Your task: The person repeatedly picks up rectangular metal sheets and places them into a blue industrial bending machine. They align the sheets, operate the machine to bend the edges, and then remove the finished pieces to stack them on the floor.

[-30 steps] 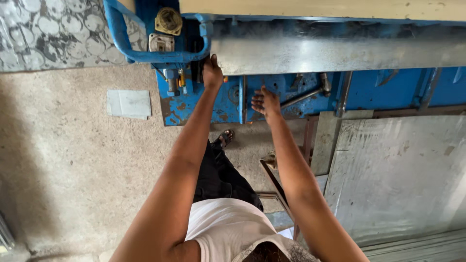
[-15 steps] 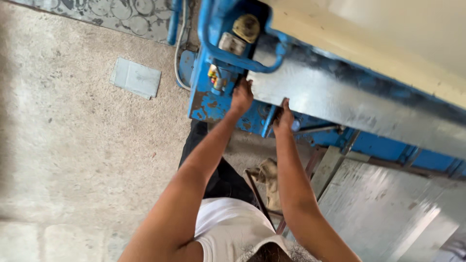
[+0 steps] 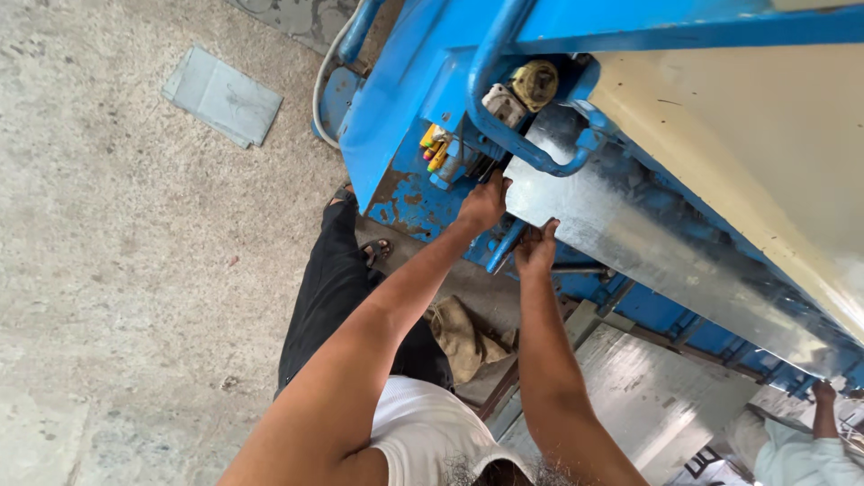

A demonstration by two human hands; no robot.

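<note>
Over the last second the view swings and tilts: the blue machine [image 3: 405,126], which lay flat across the top of the picture, now runs on a slant from the upper left down to the lower right, and the long galvanised metal sheet [image 3: 648,243] shows far more of its length. Both hands have stayed at the sheet's near end all the while. The left hand [image 3: 483,202] is clenched around the sheet's corner, just under the curved blue tube guard [image 3: 504,135]; the right hand [image 3: 536,249] grips the lower edge beside it, fingers curled over the metal. That steady hold suggests the sheet is still being fed or lined up in the machine, not let go

The sheet lies along the machine's bed, under a cream-coloured panel [image 3: 720,135]. At the far lower right another person's hand [image 3: 824,392] reaches up to the far end of it

No package or readable sign shows. A small cluster of yellow and red parts [image 3: 435,147] sits on the machine's side near a round brass-coloured fitting [image 3: 535,83]. A flat grey rectangular plate [image 3: 221,95] lies on the concrete floor [image 3: 135,270], a brown cloth [image 3: 463,337] lies by the person's leg, and another shiny sheet [image 3: 639,396] lies below
</note>
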